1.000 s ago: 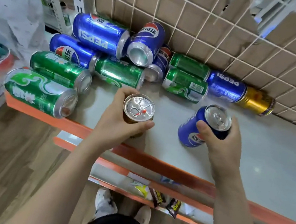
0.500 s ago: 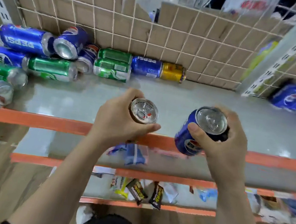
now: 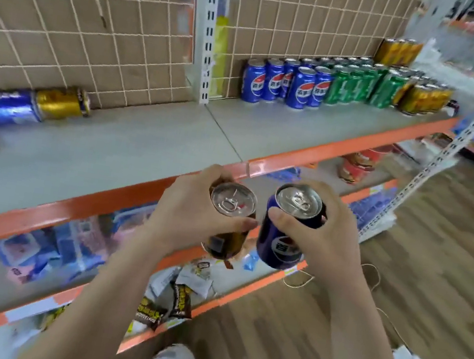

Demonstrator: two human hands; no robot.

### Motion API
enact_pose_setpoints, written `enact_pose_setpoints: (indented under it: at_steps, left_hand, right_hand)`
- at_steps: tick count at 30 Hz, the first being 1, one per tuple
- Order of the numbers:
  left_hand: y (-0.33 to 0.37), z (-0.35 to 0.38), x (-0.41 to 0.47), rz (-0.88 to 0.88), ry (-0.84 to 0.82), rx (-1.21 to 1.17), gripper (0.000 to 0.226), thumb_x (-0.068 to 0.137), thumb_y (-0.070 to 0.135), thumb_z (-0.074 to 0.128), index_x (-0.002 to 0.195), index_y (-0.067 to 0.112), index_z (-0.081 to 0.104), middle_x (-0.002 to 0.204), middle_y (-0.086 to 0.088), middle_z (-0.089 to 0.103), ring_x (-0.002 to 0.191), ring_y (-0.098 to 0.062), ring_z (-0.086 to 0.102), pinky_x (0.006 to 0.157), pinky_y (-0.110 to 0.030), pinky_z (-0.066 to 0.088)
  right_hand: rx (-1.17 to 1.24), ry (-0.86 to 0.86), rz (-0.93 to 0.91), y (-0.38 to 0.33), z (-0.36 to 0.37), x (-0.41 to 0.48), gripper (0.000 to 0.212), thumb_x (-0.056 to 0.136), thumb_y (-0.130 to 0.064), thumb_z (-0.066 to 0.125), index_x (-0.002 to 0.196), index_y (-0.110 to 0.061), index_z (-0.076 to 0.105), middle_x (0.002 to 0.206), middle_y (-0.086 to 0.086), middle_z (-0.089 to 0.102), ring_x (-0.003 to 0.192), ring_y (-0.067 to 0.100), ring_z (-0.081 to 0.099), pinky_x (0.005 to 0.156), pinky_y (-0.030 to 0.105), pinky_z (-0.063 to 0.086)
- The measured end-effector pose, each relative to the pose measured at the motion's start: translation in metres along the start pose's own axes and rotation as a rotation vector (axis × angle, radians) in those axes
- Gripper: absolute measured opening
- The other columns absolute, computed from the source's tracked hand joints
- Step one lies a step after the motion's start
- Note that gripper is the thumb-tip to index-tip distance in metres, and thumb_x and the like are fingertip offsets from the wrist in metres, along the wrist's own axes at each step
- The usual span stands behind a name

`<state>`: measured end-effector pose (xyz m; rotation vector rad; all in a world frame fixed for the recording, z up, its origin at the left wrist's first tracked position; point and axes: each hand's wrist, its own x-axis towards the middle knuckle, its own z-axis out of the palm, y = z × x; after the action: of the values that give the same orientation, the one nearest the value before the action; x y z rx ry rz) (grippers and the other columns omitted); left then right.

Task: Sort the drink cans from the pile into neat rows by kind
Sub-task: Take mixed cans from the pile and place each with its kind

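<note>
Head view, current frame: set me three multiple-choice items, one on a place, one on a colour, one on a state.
1. Where do the upright sorted cans stand?
A. on the grey shelf, right of the white post
B. on the floor
C. on the bottom shelf

2. What colour is the can in the right hand?
A. green
B. blue
C. red

3. What is the left hand doing?
A. hanging open
B. pressing flat on the shelf
C. gripping a gold-brown can

Key: A, they stand in rows past the post; B, its body is dark blue with a round logo; C, fingers and thumb curl round it.
</note>
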<state>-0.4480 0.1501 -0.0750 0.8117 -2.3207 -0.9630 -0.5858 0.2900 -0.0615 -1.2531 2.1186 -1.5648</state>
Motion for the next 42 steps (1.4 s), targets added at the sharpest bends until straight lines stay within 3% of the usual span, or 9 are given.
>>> enact_pose_setpoints:
  at_steps: [5,9,14,16,19,25,31,35,42]
  left_hand:
    - [0.019,0.047,0.046,0.039,-0.136,0.054,0.072,0.039,0.073,0.064,0.098,0.032,0.057,0.088,0.015,0.066,0.084,-0.007,0.062,0.078,-0.039,0.052]
    - [0.028,0.083,0.098,0.044,-0.173,-0.006,0.065,0.038,0.072,0.067,0.091,0.035,0.057,0.084,0.018,0.066,0.082,-0.001,0.061,0.076,-0.033,0.052]
    - [0.035,0.125,0.187,0.061,-0.122,-0.042,0.068,0.037,0.072,0.066,0.092,0.032,0.059,0.083,0.019,0.064,0.080,0.000,0.060,0.070,-0.025,0.048]
    - [0.038,0.138,0.218,0.041,-0.078,-0.051,0.068,0.039,0.069,0.071,0.094,0.031,0.058,0.083,0.019,0.063,0.080,0.000,0.059,0.068,-0.022,0.045]
    - [0.040,0.152,0.260,-0.005,-0.033,-0.076,0.066,0.039,0.066,0.072,0.092,0.031,0.057,0.083,0.018,0.065,0.081,-0.003,0.061,0.073,-0.029,0.048]
    - [0.040,0.166,0.322,-0.055,0.036,-0.086,0.070,0.036,0.069,0.070,0.093,0.030,0.058,0.086,0.016,0.064,0.086,-0.009,0.061,0.080,-0.041,0.051]
    - [0.036,0.171,0.354,-0.186,0.078,-0.004,0.060,0.048,0.055,0.082,0.096,0.034,0.055,0.091,0.016,0.064,0.091,-0.012,0.060,0.081,-0.040,0.051]
    - [0.026,0.169,0.366,-0.268,0.173,-0.028,0.059,0.045,0.059,0.080,0.092,0.035,0.055,0.086,0.021,0.062,0.086,-0.001,0.059,0.077,-0.034,0.052]
    - [0.019,0.153,0.369,-0.469,0.515,0.014,0.071,0.039,0.068,0.072,0.099,0.033,0.058,0.093,0.017,0.065,0.090,-0.005,0.062,0.081,-0.039,0.053]
  right_hand:
    - [-0.030,0.079,0.054,0.035,-0.039,0.016,0.041,0.055,-0.056,0.068,0.090,-0.036,0.060,0.086,-0.024,0.065,0.080,-0.003,0.061,0.066,0.009,0.042]
    - [-0.067,0.077,0.115,0.067,-0.066,0.051,0.034,0.058,-0.045,0.074,0.088,-0.038,0.059,0.086,-0.026,0.064,0.080,-0.005,0.061,0.065,0.008,0.043]
    - [-0.108,0.097,0.133,0.106,-0.096,0.121,0.038,0.057,-0.045,0.076,0.090,-0.031,0.062,0.082,-0.018,0.067,0.079,0.002,0.063,0.073,0.028,0.051]
    - [-0.113,0.088,0.137,0.117,-0.106,0.152,0.036,0.055,-0.047,0.075,0.086,-0.035,0.061,0.084,-0.022,0.066,0.079,-0.001,0.063,0.072,0.020,0.049]
    - [-0.137,0.074,0.140,0.132,-0.117,0.195,0.037,0.053,-0.048,0.074,0.086,-0.037,0.060,0.085,-0.024,0.065,0.080,-0.004,0.061,0.069,0.011,0.044]
    - [-0.127,0.086,0.147,0.166,-0.128,0.260,0.042,0.057,-0.043,0.081,0.092,-0.035,0.060,0.085,-0.023,0.065,0.084,-0.002,0.060,0.075,0.020,0.048]
    - [-0.093,-0.059,0.132,0.190,-0.123,0.322,0.048,0.062,-0.042,0.083,0.102,-0.031,0.059,0.093,-0.018,0.064,0.087,-0.003,0.059,0.072,0.016,0.046]
    - [-0.059,-0.169,0.063,0.203,-0.111,0.368,0.043,0.060,-0.040,0.083,0.095,-0.033,0.059,0.087,-0.020,0.064,0.082,-0.004,0.059,0.068,0.009,0.044]
    - [-0.019,-0.494,-0.185,0.194,-0.070,0.452,0.041,0.060,-0.047,0.080,0.093,-0.039,0.055,0.089,-0.023,0.062,0.089,0.001,0.058,0.080,0.030,0.050]
